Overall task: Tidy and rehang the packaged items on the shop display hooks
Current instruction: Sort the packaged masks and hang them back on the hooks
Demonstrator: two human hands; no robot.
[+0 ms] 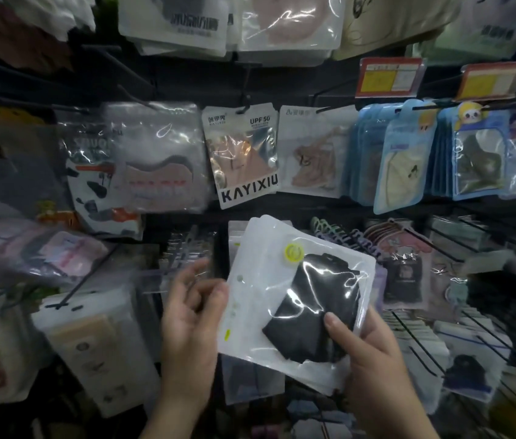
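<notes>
**A:** Where's the pack rn?

**B:** Stack of packets [285,289], white w/ a clear window and a black mask inside. It's held tilted in mid-air, in front of the lower rows and not on any hook.

**A:** Who's got it?

**B:** Right hand [373,359] is clamped on the lower-right corner, thumb flat on the front, other fingers hidden behind. Prob gripped that firmly bc there are several packs, so they don't fan out.

**A:** And the left?

**B:** Left hand [190,318] is at the stack's left edge, fingers loosely curled and a bit apart. Can't tell if the tips pinch it or only touch. Small holes run along that edge, so I'd guess it's the hanging end, turned that way for threading.

**A:** Around it?

**B:** Above is the KAYIXIU pack [244,160] on a black hook [244,104]. Blue packs [405,160] hang further right, under price tags [389,78]. All face front-out, presumably so shoppers can read them.
</notes>
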